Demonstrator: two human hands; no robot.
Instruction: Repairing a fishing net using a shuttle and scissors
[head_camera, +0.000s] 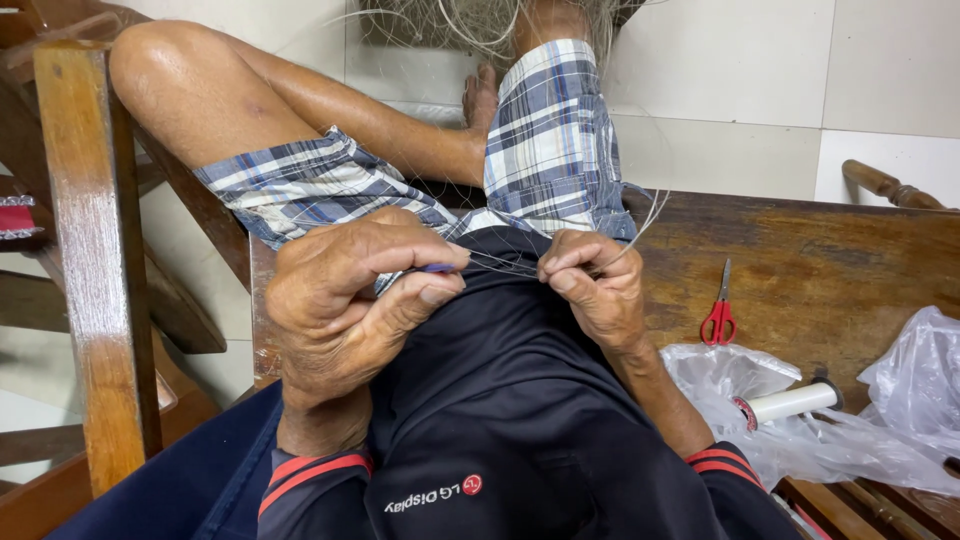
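Two hands at work over the lap, close together above a dark shirt (500, 400). Left hand (345, 300) curled, thumb and forefinger pinched shut on a small blue-purple netting needle (437, 267), only its tip showing. Right hand (592, 285) just beside it, fingertips pressed together on thin pale strands of fishing net (500, 262). Strands stretched taut between both hands, then carried up past the plaid shorts (555, 140) to a bunched mass of net at the top edge, by the foot (481, 98). Knees bent, one leg raised to the left beside a wooden chair post (95, 260). Seated on a dark wooden desk (830, 270). Red-handled scissors (719, 315) left lying closed on the wood, well apart from the right hand. Nearer the right forearm, a white spool (792, 402) rested on crumpled clear plastic bags (900, 420). Pale tiled wall (760, 80) behind. Shirt cuffs trimmed with red stripes at both wrists.
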